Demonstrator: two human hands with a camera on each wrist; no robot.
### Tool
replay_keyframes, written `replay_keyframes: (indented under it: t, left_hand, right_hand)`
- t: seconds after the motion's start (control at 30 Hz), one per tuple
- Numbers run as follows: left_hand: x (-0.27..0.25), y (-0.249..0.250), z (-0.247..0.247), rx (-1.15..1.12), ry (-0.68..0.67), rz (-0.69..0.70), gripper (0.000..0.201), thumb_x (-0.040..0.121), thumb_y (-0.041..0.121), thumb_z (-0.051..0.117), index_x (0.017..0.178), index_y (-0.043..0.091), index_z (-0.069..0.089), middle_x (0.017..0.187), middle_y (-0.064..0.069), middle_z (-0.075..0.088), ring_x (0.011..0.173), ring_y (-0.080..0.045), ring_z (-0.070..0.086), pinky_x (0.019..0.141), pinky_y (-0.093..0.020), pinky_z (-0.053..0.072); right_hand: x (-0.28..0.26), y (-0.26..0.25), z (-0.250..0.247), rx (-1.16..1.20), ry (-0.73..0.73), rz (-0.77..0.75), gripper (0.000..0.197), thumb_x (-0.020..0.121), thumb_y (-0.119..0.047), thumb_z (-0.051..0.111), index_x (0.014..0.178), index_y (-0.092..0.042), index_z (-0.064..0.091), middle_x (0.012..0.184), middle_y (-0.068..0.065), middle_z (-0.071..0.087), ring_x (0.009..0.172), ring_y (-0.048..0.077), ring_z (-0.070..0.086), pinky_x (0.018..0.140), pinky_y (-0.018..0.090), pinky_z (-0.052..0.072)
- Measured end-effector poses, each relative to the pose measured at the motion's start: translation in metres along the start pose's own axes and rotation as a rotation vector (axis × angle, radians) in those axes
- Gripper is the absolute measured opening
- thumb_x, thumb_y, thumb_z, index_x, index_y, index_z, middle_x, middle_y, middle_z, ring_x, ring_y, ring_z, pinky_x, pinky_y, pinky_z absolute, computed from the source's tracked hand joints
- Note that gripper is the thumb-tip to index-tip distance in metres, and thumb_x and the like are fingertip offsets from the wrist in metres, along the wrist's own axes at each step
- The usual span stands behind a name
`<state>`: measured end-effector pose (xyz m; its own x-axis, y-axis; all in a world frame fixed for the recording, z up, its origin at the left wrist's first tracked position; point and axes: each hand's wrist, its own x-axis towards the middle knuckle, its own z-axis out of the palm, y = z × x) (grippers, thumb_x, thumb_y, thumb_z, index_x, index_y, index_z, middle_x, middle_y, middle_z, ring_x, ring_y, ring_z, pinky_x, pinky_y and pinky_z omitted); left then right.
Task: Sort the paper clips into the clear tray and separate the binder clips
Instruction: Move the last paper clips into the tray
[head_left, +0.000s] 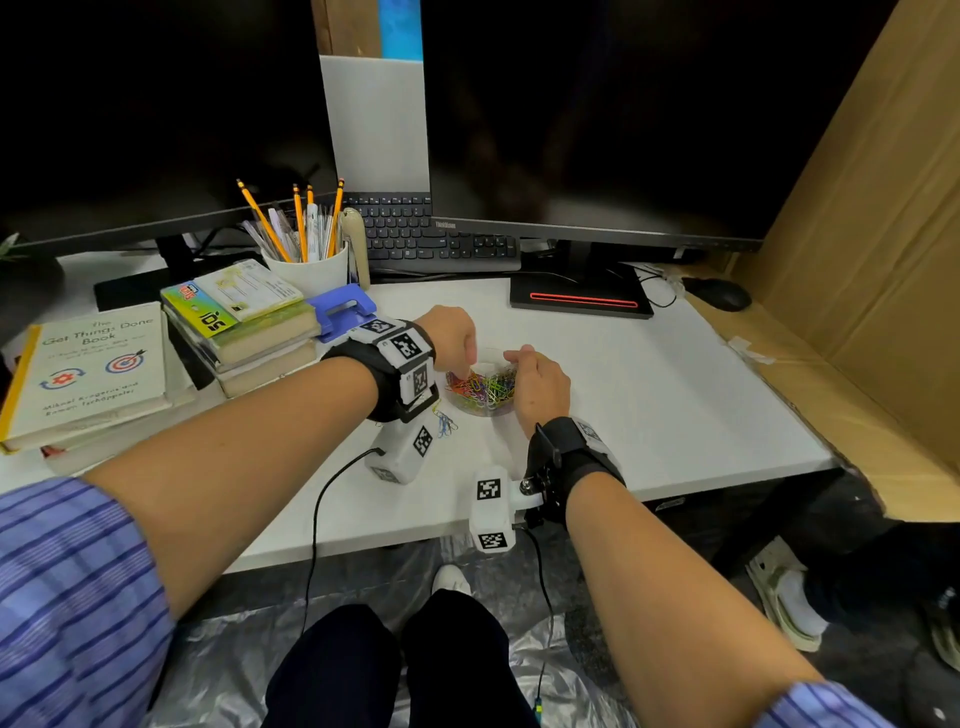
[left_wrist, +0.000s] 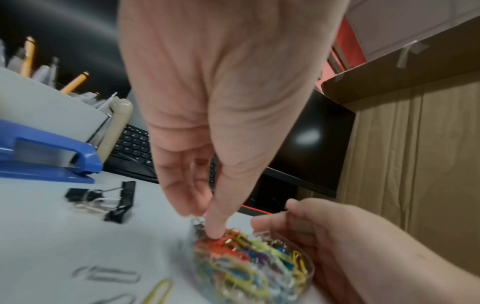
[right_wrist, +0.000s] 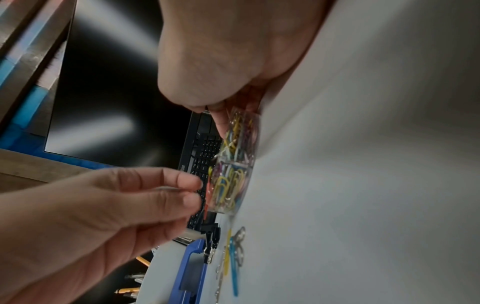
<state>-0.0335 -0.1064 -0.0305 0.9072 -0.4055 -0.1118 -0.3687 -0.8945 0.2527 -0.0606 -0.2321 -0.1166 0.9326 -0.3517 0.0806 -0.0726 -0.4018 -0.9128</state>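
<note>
A small clear tray heaped with coloured paper clips sits mid-desk. My left hand reaches down at its left rim, thumb and forefinger pinching a silver paper clip, the index fingertip touching the pile. My right hand curls round the tray's right side and holds it. Loose paper clips lie left of the tray, also seen as a silver one and a yellow one. Black binder clips lie apart near the stapler, hidden by my wrist in the head view.
A blue stapler, stacked books and a pencil cup crowd the left. Keyboard, monitor base and mouse stand behind. A cardboard wall borders the right.
</note>
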Motion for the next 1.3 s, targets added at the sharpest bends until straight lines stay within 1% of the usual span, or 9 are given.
replay_keyframes:
  t: [0.1,0.27,0.47,0.57,0.7,0.9,1.07,1.2,1.3]
  left_hand:
    - [-0.006,-0.008,0.003,0.000,-0.079,-0.059,0.028,0.081,0.006,0.071,0.109,0.003,0.068,0.117,-0.013,0.067,0.090,-0.022,0.062,0.068,-0.021,0.050]
    - [-0.008,-0.010,0.010,-0.102,-0.002,-0.065,0.022,0.083,0.004,0.067,0.105,0.001,0.069,0.111,-0.016,0.069,0.073,-0.018,0.058,0.075,-0.027,0.052]
    - [-0.021,-0.020,0.003,-0.144,0.155,-0.044,0.020,0.086,0.004,0.063,0.104,0.001,0.068,0.115,-0.013,0.066,0.103,-0.027,0.061,0.082,-0.023,0.043]
    - [-0.035,-0.033,-0.002,-0.022,-0.028,-0.167,0.031,0.086,0.010,0.065,0.116,0.003,0.063,0.125,-0.012,0.061,0.091,-0.023,0.058,0.086,-0.028,0.048]
    - [-0.050,-0.046,0.005,0.043,-0.196,-0.255,0.053,0.088,0.013,0.065,0.136,0.006,0.044,0.139,-0.013,0.046,0.122,-0.030,0.054,0.097,-0.029,0.046]
    - [-0.052,-0.045,0.016,-0.110,-0.283,-0.241,0.044,0.086,0.000,0.058,0.129,0.009,0.049,0.115,-0.013,0.051,0.086,-0.025,0.057,0.084,-0.038,0.056]
    - [-0.056,-0.041,0.008,-0.155,-0.326,-0.289,0.066,0.083,0.011,0.070,0.141,0.007,0.037,0.141,-0.009,0.040,0.098,-0.021,0.051,0.094,-0.038,0.054]
    - [-0.052,-0.039,0.021,-0.055,-0.272,-0.248,0.077,0.078,0.033,0.075,0.138,0.004,0.037,0.119,-0.007,0.056,0.101,-0.022,0.057,0.093,-0.033,0.047]
    - [-0.049,-0.031,0.029,-0.028,-0.182,-0.177,0.070,0.079,0.034,0.074,0.134,0.005,0.040,0.131,-0.013,0.053,0.122,-0.027,0.050,0.097,-0.030,0.042]
  right_hand:
    - [0.000,0.001,0.000,0.003,0.010,0.005,0.046,0.102,-0.025,0.026,0.114,-0.010,0.068,0.130,0.011,0.060,0.121,0.025,0.052,0.102,0.027,0.035]
    - [-0.001,0.000,-0.002,0.006,0.009,0.002,0.046,0.103,-0.025,0.026,0.114,-0.010,0.068,0.131,0.011,0.060,0.122,0.025,0.051,0.101,0.027,0.034]
    - [-0.002,-0.001,-0.002,-0.018,-0.003,0.013,0.047,0.102,-0.025,0.024,0.116,-0.011,0.067,0.132,0.011,0.059,0.124,0.025,0.050,0.101,0.026,0.034]
    - [-0.003,0.000,-0.001,0.004,-0.004,0.011,0.048,0.102,-0.026,0.025,0.116,-0.010,0.068,0.131,0.012,0.059,0.122,0.026,0.051,0.103,0.029,0.035]
    - [-0.003,-0.001,0.000,0.021,0.006,0.014,0.048,0.102,-0.026,0.026,0.115,-0.009,0.068,0.131,0.013,0.059,0.122,0.026,0.052,0.105,0.031,0.036]
    - [-0.005,-0.001,0.000,0.030,0.003,0.019,0.046,0.102,-0.025,0.027,0.116,-0.009,0.067,0.134,0.012,0.057,0.125,0.025,0.050,0.109,0.032,0.035]
    - [-0.003,-0.001,0.000,0.017,-0.007,0.018,0.046,0.102,-0.024,0.026,0.117,-0.009,0.067,0.137,0.010,0.055,0.129,0.024,0.047,0.109,0.030,0.032]
    - [-0.002,-0.002,-0.001,-0.038,-0.010,0.006,0.045,0.102,-0.021,0.026,0.117,-0.008,0.067,0.138,0.010,0.054,0.130,0.024,0.045,0.104,0.024,0.030]
    - [-0.001,-0.001,-0.001,-0.058,-0.011,-0.001,0.045,0.103,-0.021,0.026,0.117,-0.009,0.067,0.136,0.009,0.056,0.128,0.024,0.047,0.103,0.023,0.030]
